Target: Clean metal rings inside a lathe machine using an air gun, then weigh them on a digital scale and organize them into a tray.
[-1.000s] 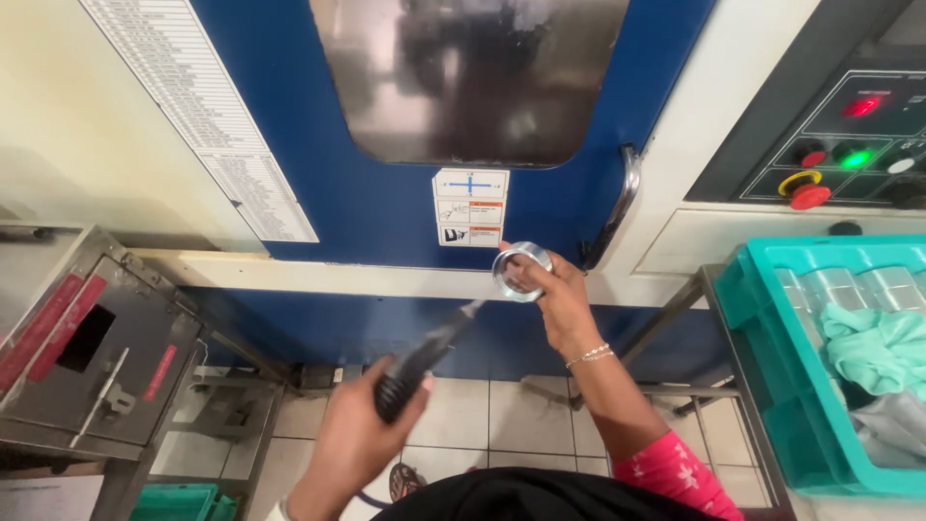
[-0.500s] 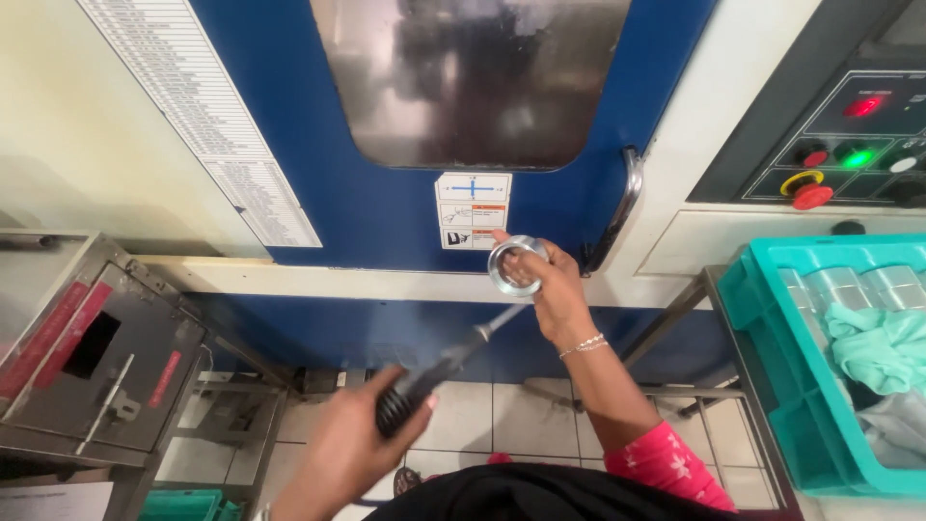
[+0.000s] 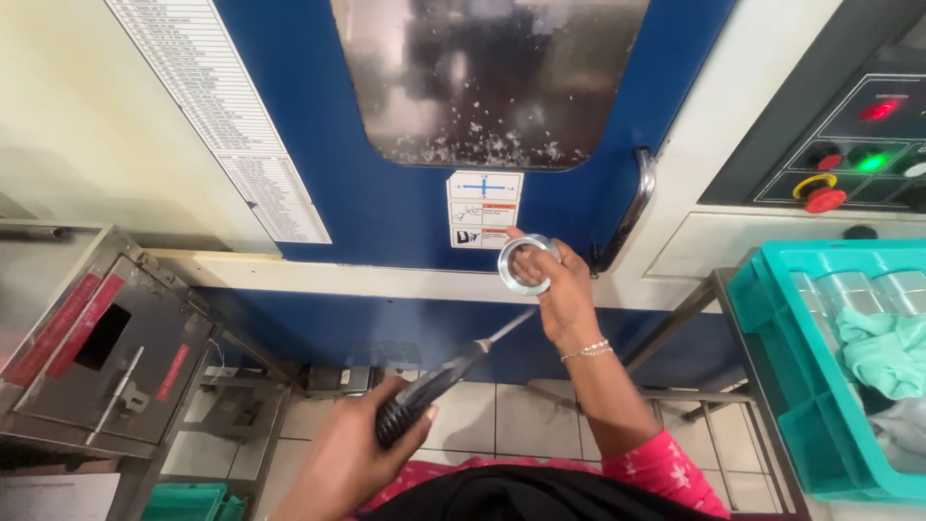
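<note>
The right hand (image 3: 564,294) makes a closed grip on a shiny metal ring (image 3: 526,263), fingers wrapped around its rim so the open bore faces the camera. The left hand (image 3: 352,453) is closed around the black ribbed handle of an air blow gun (image 3: 439,381), whose thin metal nozzle slants up toward the ring and ends just below it, beside the right palm, apart from the bore.

Judging by this pose, the ring is out of the machine and is being cleaned: the nozzle is aimed at it, but no spray is visible, so whether the blowing is finished cannot be told. The ring is not yet set down anywhere.

Just behind the grip stands the blue machine door (image 3: 386,203) with a small instruction sticker (image 3: 484,208) directly above the ring and a chip-flecked window (image 3: 492,82) higher up. A curved metal door handle (image 3: 632,207) is close to the right of the ring. Further right, well apart, a teal plastic crate (image 3: 772,376) holds similar shiny cylindrical parts (image 3: 854,289) and a green cloth (image 3: 887,352), under a control panel (image 3: 858,145) with a red mushroom button and lit lamps. Far to the left of the blow gun sits a grey metal box (image 3: 106,357) with red labels, and below both hands is tiled floor (image 3: 492,420).
</note>
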